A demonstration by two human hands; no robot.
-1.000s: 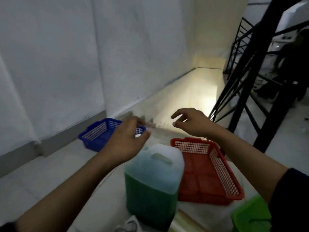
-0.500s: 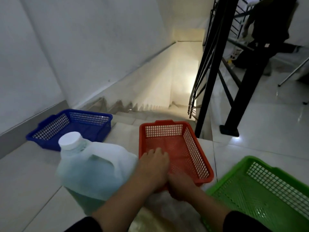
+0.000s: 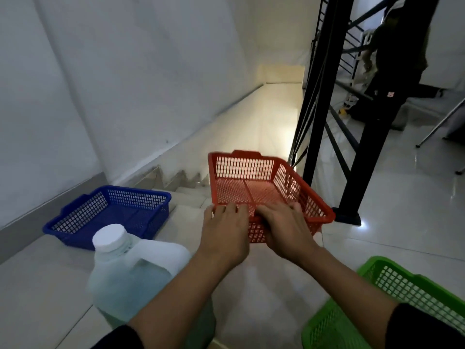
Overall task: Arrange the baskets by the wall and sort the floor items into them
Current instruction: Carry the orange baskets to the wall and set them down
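1. The white wall [image 3: 125,84] fills the left side and runs down beside a stairwell, whose steps [image 3: 181,182] drop away just past the baskets.
2. A black metal railing [image 3: 324,117] rises on the right, and its post foot stands on the glossy tiled floor [image 3: 402,210].
3. The red basket [image 3: 254,177] is held up, tilted, over the top of the stairs, between the blue basket and the railing post.
4. The green basket [image 3: 392,285] sits at the lower right, partly cut off by the frame edge.
5. The blue basket [image 3: 110,210] lies on the floor against the wall's grey skirting, well apart from the red one.
6. A translucent jug [image 3: 130,270] with a white cap and pale green liquid stands just in front of the blue basket.
7. The left hand [image 3: 224,233] grips the red basket's near rim, fingers curled over the edge.
8. The right hand [image 3: 284,230] grips the same rim just beside it, fingers also folded over the edge.
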